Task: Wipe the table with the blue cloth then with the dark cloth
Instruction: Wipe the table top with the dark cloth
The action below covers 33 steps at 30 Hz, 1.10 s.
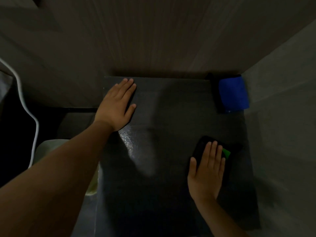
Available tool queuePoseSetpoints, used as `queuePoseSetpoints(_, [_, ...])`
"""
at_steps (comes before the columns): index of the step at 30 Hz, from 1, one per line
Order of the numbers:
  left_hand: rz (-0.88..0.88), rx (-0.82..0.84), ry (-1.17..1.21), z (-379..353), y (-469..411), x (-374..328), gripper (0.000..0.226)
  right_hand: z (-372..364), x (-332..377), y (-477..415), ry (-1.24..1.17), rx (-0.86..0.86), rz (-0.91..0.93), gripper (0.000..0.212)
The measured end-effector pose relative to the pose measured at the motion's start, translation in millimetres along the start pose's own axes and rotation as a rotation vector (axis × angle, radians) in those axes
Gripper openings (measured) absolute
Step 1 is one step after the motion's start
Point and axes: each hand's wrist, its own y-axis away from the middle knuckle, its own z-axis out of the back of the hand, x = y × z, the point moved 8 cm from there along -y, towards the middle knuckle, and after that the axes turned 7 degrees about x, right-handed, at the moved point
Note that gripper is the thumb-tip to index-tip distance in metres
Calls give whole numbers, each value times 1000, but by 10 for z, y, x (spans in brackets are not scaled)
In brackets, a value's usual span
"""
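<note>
The dark cloth [203, 147] lies on the near right part of the table [162, 194], flat under the person's right hand [207, 170]. That hand is open, fingers straight and close together, palm pressed down on the cloth rather than gripping it; the thumb sits out to the left, on or just over the cloth's left edge. Much of the cloth is covered by the hand, and its black fabric merges with the dark tabletop, so its near and right edges are hard to trace. A small green tag [226, 152] shows just beside the fingertips, on the cloth's right side.

The blue cloth [233, 94] rests at the far right corner of the table, against the right wall [282, 117], well apart from the hand. Something black lies along its left side and under it — too dim to identify.

The left hand [118, 104] lies flat at the far left corner of the table, fingers extended and together, thumb apart, holding nothing. Its forearm runs out of the picture at the lower left.

The table's near edge is cut off by the frame. Left of the table, a white cord [25, 106] curves down over a dark area, and a pale object [49, 147] below the forearm is mostly hidden — what it is cannot be told.
</note>
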Motion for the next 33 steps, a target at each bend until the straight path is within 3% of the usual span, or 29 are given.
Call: queuePoseSetpoints(33, [4,-13,17,-13,11,35,61,-113,1324,592,-94,12,219,69])
